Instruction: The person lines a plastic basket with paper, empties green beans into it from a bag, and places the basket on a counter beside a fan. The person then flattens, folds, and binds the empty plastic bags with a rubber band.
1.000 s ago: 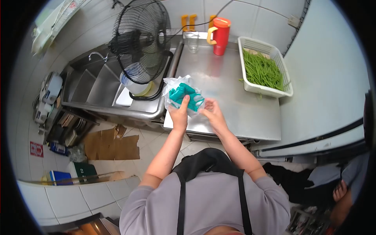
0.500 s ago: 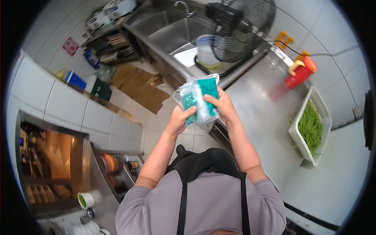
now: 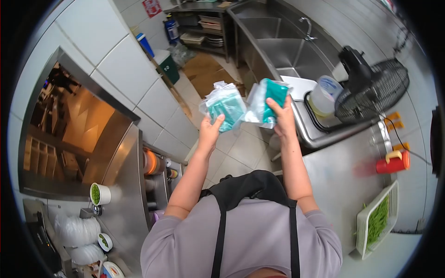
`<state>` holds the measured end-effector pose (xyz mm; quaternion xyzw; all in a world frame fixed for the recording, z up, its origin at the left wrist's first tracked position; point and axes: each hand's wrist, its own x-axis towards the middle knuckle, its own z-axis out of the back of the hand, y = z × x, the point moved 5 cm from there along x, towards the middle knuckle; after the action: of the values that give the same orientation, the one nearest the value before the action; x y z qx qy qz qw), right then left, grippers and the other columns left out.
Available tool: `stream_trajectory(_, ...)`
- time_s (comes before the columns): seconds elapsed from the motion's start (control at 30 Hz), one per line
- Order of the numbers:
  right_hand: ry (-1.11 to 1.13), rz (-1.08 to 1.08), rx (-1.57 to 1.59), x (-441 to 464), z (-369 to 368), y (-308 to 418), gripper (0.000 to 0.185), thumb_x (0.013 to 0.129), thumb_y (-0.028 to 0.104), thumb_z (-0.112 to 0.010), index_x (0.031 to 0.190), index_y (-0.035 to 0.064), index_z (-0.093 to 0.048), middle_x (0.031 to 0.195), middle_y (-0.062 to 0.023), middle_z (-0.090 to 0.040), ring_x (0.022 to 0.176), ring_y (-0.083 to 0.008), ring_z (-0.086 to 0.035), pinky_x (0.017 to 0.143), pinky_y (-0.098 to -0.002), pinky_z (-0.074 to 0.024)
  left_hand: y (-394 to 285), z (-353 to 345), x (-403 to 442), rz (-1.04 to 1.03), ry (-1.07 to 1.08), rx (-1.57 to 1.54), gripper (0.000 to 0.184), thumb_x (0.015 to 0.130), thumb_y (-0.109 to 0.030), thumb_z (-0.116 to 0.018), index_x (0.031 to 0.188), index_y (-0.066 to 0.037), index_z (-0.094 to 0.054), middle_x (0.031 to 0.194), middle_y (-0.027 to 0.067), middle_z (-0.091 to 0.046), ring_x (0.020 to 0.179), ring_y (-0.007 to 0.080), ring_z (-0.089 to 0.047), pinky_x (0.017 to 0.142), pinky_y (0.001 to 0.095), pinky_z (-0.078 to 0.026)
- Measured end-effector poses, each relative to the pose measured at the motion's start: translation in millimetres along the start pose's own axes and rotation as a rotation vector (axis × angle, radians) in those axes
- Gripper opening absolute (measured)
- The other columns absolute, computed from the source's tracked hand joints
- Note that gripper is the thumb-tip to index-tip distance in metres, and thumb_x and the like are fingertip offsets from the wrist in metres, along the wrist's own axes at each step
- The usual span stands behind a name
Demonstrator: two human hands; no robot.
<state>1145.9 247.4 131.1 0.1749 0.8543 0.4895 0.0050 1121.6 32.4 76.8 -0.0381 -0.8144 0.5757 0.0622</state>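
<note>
My left hand (image 3: 211, 132) grips a clear plastic packet (image 3: 225, 107) with teal contents, thumb on its front face. To the right, my right hand (image 3: 283, 118) holds a second teal packet (image 3: 274, 98) in clear wrapping, its thumb lying across the teal side. Both packets are raised in front of me over the tiled floor, side by side, with their inner edges close together or touching. I cannot make out what the teal contents are.
A steel sink (image 3: 292, 53) is ahead on the right, with a bucket (image 3: 325, 95) and a black fan (image 3: 371, 90) beside it. On the right counter (image 3: 333, 180) stand a red jug (image 3: 393, 162) and a white basket (image 3: 361, 231) of green vegetables. A serving counter (image 3: 123, 185) runs along my left.
The view has turned left, showing more of the left counter and hatch. The two packets, held together before, are now apart, one in each hand.
</note>
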Motion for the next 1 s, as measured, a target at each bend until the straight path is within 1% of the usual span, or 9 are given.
stream_trajectory(0.07,0.073,-0.125,0.083,12.8,-12.9,-12.6,0.048,0.076,0.008,-0.064,0.119,0.0074,-0.043,0.108,-0.0055,-0.053,0.096,-0.0153,-0.053,0.084,-0.0293,-0.0434,-13.9,25.9,5.6,-0.056,-0.103,-0.068,0.028,0.083,-0.013,-0.059,0.108,-0.001,-0.052,0.1,0.0047,-0.057,0.089,0.011,-0.053,0.08,0.0267,-0.042)
stream_trajectory(0.2,0.498,-0.506,0.296,13.3,-32.7,-85.9,0.048,0.073,0.018,-0.066,0.115,0.0046,-0.046,0.099,-0.0065,-0.058,0.086,-0.0169,-0.058,0.078,-0.0322,-0.0478,-33.4,75.1,4.1,-0.154,-0.313,-0.036,0.028,0.083,-0.012,-0.059,0.108,-0.001,-0.052,0.101,0.004,-0.057,0.092,0.0111,-0.052,0.083,0.0265,-0.04)
stream_trajectory(0.37,0.618,-0.663,0.535,25.9,-67.1,-110.4,0.045,0.072,0.014,-0.064,0.112,0.0016,-0.049,0.099,-0.015,-0.059,0.093,-0.0332,-0.058,0.085,-0.0498,-0.0448,-55.3,110.9,-28.8,-0.326,-0.604,-0.025,0.029,0.084,-0.013,-0.057,0.11,-0.001,-0.051,0.104,0.0044,-0.056,0.093,0.0116,-0.051,0.084,0.0264,-0.039)
stream_trajectory(0.53,0.669,-0.881,0.489,10.5,-103.0,-145.8,0.04,0.074,0.011,-0.063,0.111,0.0032,-0.05,0.101,-0.0099,-0.059,0.092,-0.0239,-0.058,0.085,-0.0398,-0.0453,-59.1,123.5,-80.5,-0.468,-0.909,0.168,0.031,0.086,-0.017,-0.055,0.112,-0.001,-0.051,0.104,0.0063,-0.056,0.095,0.0143,-0.051,0.084,0.0274,-0.038)
stream_trajectory(0.63,0.769,-0.913,0.298,-34.7,-130.4,-147.2,0.041,0.072,0.011,-0.066,0.109,0.0034,-0.051,0.099,-0.0053,-0.059,0.087,-0.0162,-0.057,0.079,-0.0313,-0.0459,-44.8,111.4,-105.9,-0.224,-0.901,0.33,0.033,0.084,-0.014,-0.056,0.113,0.001,-0.049,0.105,0.0081,-0.056,0.096,0.0159,-0.051,0.085,0.0288,-0.039)
stream_trajectory(0.7,0.95,-0.835,0.095,-44.8,-139.1,-153.1,0.04,0.071,0.01,-0.067,0.107,0.0025,-0.053,0.095,-0.0028,-0.059,0.084,-0.0122,-0.056,0.076,-0.0278,-0.0448,-34.0,98.5,-120.9,-0.195,-0.82,0.401,0.035,0.081,-0.01,-0.057,0.114,0.001,-0.048,0.106,0.0081,-0.056,0.097,0.0167,-0.052,0.086,0.0291,-0.039)
stream_trajectory(0.77,1.13,-0.763,-0.091,-54.9,-136.7,-152.5,0.037,0.068,0.008,-0.068,0.103,0.0018,-0.056,0.09,-0.0009,-0.06,0.08,-0.0091,-0.055,0.074,-0.0246,-0.0435,-13.1,100.8,-144.1,-0.186,-0.798,0.158,0.037,0.079,-0.007,-0.059,0.114,0.0,-0.049,0.106,0.008,-0.057,0.096,0.0159,-0.053,0.084,0.0295,-0.042)
stream_trajectory(0.87,1.311,-0.853,-0.119,-83.0,-129.3,-159.0,0.033,0.067,0.004,-0.068,0.099,0.0033,-0.057,0.088,-0.0004,-0.06,0.076,-0.0082,-0.055,0.071,-0.0232,-0.0432,-4.2,93.0,-183.6,-0.086,-0.757,-0.112,0.038,0.078,-0.007,-0.062,0.114,-0.002,-0.05,0.104,0.0065,-0.058,0.096,0.0154,-0.055,0.083,0.0306,-0.045)
stream_trajectory(1.0,1.401,-0.913,-0.101,-95.1,-124.7,-171.0,0.03,0.067,0.005,-0.067,0.095,0.0038,-0.057,0.085,0.0007,-0.059,0.074,-0.0078,-0.054,0.069,-0.0233,-0.0426,2.5,82.0,-210.8,-0.038,-0.695,-0.363,0.038,0.078,-0.009,-0.063,0.114,-0.004,-0.05,0.104,0.0066,-0.058,0.093,0.0162,-0.057,0.082,0.0302,-0.046)
